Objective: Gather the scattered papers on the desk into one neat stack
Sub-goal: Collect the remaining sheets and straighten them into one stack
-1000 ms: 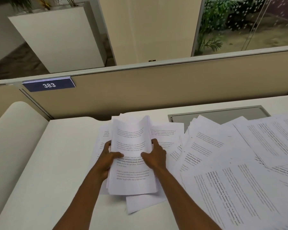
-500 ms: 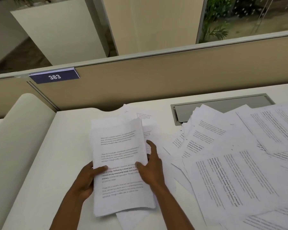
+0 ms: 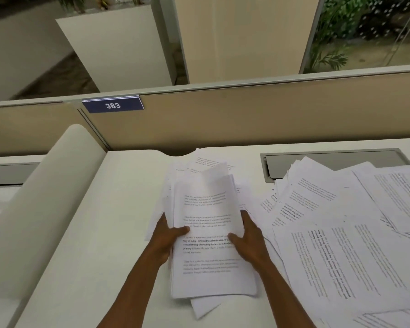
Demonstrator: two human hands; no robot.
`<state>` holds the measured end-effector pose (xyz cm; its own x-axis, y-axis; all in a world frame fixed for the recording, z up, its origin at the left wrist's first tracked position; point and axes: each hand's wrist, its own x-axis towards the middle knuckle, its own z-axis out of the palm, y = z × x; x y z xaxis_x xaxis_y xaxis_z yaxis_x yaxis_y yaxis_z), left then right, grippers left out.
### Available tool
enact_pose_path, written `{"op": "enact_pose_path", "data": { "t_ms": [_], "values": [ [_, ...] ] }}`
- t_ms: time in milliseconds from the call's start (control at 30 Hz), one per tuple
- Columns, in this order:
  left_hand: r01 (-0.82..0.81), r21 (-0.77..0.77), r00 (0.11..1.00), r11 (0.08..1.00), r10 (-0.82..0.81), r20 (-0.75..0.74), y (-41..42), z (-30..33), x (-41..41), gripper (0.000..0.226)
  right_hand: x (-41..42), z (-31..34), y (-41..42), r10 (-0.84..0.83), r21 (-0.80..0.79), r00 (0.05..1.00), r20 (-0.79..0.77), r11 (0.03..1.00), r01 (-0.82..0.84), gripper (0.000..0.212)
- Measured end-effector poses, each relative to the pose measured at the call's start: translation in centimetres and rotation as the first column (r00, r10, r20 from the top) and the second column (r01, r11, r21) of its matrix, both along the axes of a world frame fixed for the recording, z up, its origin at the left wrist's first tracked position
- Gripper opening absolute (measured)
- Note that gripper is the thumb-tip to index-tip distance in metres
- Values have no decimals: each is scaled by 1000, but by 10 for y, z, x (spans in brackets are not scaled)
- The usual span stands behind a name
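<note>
Near edge of desk (image 3: 85, 233), left of centre: partial stack (image 3: 211, 252) of printed sheets, held between both hands. Left hand (image 3: 167, 237) grips its left edge, thumb across the top sheet, fingers hidden behind. Right hand (image 3: 249, 242) grips the right edge the same way, thumb on the print, fingers curled under. Stack looks slightly lifted or tilted; hard to tell whether its bottom edge rests on the desk.

One stray sheet (image 3: 204, 308) pokes out skewed below the stack's near edge. Top sheet's far corner curls up.

Just beyond the stack, more sheets (image 3: 206, 162) fan out untidily under it, towards the far edge.

Right half of desk: loose papers (image 3: 341, 233) in a wide overlapping spread, reaching the grey cable tray (image 3: 329, 157) by the far edge. Partition (image 3: 246, 119) behind, with number plate (image 3: 113, 105).

Step in hand, as judged: squaring up the first bundle. Task is early, as most sheets are ungathered. Next move calls for tapping edges flush, tucking in the skewed sheet, then sweeping the right-hand spread in.
</note>
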<state>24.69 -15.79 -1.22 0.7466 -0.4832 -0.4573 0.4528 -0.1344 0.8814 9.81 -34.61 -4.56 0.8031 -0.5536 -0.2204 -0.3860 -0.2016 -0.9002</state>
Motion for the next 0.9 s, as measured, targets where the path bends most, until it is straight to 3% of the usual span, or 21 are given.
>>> {"op": "enact_pose_path", "data": {
  "t_ms": [133, 300, 433, 633, 767, 833, 900],
  "values": [
    [167, -99, 985, 981, -162, 52, 16, 20, -4, 65, -10, 5, -19, -151, 200, 985, 87, 971, 131, 85],
    [284, -116, 951, 952, -265, 157, 28, 54, -15, 57, -17, 25, -30, -195, 427, 922, 333, 904, 37, 83],
    [283, -103, 944, 954, -258, 206, 34, 58, -14, 54, -16, 45, -28, -186, 369, 896, 404, 929, 27, 54],
    [116, -224, 982, 968, -78, 171, 46, 53, -12, 55, -14, 60, -7, -178, 265, 880, 439, 962, 63, 51],
    [110, -208, 985, 972, -79, 151, 56, 56, -13, 83, -16, 66, 22, -171, 239, 866, 470, 969, 61, 48],
    [127, -227, 983, 966, -92, 158, 63, 57, -14, 74, -20, 69, 26, -161, 220, 853, 496, 974, 56, 56],
    [119, -247, 984, 962, -80, 162, 69, 59, -19, 53, -25, 72, 25, -200, 266, 821, 535, 962, 61, 84]
  ]
}}
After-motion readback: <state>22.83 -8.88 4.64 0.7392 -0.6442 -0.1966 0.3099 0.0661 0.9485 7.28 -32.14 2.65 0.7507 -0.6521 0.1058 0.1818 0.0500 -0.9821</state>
